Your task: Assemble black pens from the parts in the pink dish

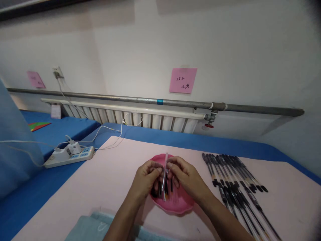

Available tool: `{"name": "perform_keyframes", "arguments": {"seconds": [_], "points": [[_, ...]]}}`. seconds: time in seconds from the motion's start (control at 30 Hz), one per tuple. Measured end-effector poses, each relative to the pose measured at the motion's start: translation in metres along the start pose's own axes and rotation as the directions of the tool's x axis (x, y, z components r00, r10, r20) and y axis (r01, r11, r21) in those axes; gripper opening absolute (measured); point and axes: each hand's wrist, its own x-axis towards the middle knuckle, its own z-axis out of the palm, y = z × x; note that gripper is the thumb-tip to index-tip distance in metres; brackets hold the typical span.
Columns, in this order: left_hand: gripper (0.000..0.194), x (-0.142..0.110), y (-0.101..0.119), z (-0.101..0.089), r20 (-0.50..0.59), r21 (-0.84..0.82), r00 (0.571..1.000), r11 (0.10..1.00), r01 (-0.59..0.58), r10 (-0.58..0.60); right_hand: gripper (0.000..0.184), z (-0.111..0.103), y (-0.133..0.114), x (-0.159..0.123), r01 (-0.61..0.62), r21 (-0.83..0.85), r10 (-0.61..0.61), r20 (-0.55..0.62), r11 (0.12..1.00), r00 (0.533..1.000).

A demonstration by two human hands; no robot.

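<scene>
My left hand (145,177) and my right hand (189,177) meet above a pink scalloped dish (177,209). The fingers of both are closed around a clear, slim pen barrel (164,180), which stands nearly upright between them. Its contact with each fingertip is partly hidden and slightly blurred. Inside the dish lie dark and clear pen parts (172,187), some with orange bits, half covered by my hands. To the right, many black-capped pens (225,170) lie side by side in a slanted row. A second group of pens (242,204) lies nearer, partly behind my right forearm.
Pink paper (112,174) covers the blue table (200,139). A folded light-blue cloth (87,226) lies at the front left. A power strip (81,154) with white chargers and trailing cables (107,128) sits left. Behind are a radiator (147,122) and a metal pipe (120,97).
</scene>
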Motion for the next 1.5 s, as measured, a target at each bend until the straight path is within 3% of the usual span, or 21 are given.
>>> {"name": "perform_keyframes", "arguments": {"seconds": [0.13,0.27,0.4,0.57,0.67,0.8,0.9,0.97,1.2,1.4,1.5], "points": [[0.032,0.003,0.0,-0.003,0.005,-0.073,0.998,0.996,0.059,-0.059,0.011,0.003,0.016,0.004,0.044,-0.096,-0.043,0.011,0.994,0.999],[0.02,0.004,-0.005,-0.002,-0.009,-0.028,0.998,0.998,0.057,-0.057,0.013,0.009,0.023,0.005,-0.018,-0.039,0.022,0.094,0.999,0.995],[0.023,0.002,-0.005,0.0,-0.026,0.066,0.99,0.988,0.142,-0.141,0.006,0.013,0.014,0.001,0.055,0.006,-0.054,-0.07,0.998,0.996],[0.033,-0.002,0.003,0.005,0.089,-0.182,0.983,0.967,0.176,-0.162,0.012,0.014,0.002,-0.003,0.187,-0.109,-0.193,-0.05,0.976,0.98],[0.032,0.0,0.008,0.001,0.012,-0.254,0.99,0.957,0.137,-0.139,0.017,0.008,0.004,-0.001,0.238,-0.389,-0.285,-0.066,0.89,0.956],[0.024,0.007,0.012,-0.012,-0.244,-0.233,0.966,0.972,0.021,-0.079,0.018,0.005,0.017,0.0,0.155,-0.688,-0.112,0.108,0.709,0.988],[0.024,0.009,0.012,-0.017,-0.274,-0.218,0.96,0.976,-0.003,-0.059,0.017,0.011,0.026,-0.002,0.143,-0.805,-0.008,0.169,0.575,0.986],[0.026,0.009,0.011,-0.016,-0.254,-0.23,0.965,0.973,-0.001,-0.059,0.019,0.016,0.029,-0.004,0.114,-0.831,0.027,0.154,0.545,0.988],[0.044,0.005,0.01,-0.012,-0.209,-0.353,0.971,0.935,0.04,-0.121,0.025,0.019,0.038,-0.001,0.065,-0.799,0.015,0.093,0.598,0.996],[0.037,0.005,0.011,-0.016,-0.112,-0.448,0.989,0.893,0.04,-0.101,0.019,0.01,0.032,0.005,0.059,-0.751,-0.037,0.046,0.657,0.998],[0.027,0.006,0.011,-0.018,-0.1,-0.479,0.99,0.877,0.04,-0.1,0.018,0.001,0.016,0.007,0.068,-0.623,-0.083,0.005,0.779,0.997]]}}
